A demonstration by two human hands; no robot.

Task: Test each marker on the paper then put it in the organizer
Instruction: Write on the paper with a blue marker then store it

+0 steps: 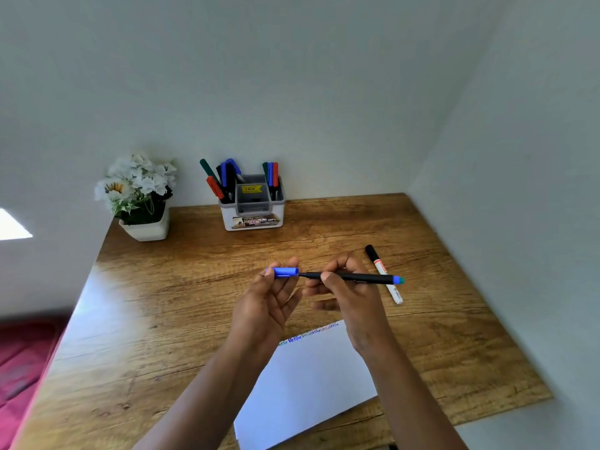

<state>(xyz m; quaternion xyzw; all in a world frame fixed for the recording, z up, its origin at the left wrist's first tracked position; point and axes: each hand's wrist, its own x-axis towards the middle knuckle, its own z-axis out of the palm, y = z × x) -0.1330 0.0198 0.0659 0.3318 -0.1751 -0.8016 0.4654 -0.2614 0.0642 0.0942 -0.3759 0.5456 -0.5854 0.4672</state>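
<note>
The left forearm (201,394) and right forearm (409,394) reach forward, bare, with the hands raised close together. The left hand (269,300), palm turned inward, pinches a cap (285,271) at its fingertips. The right hand (350,297), fingers curled, grips a pen (357,278) near its tip.

Organizer (229,219) sits at the back of the table (162,303), against the wall, with markers (227,180) standing in its left and right compartments. Plant (139,190) is in the back-left corner. Paper (308,384) lies front centre. Above the table, between paper and organizer, the left hand (266,303) holds the cap (285,271) and the right hand (350,297) the marker (357,278). A spare marker (376,259) lies to their right.
</note>
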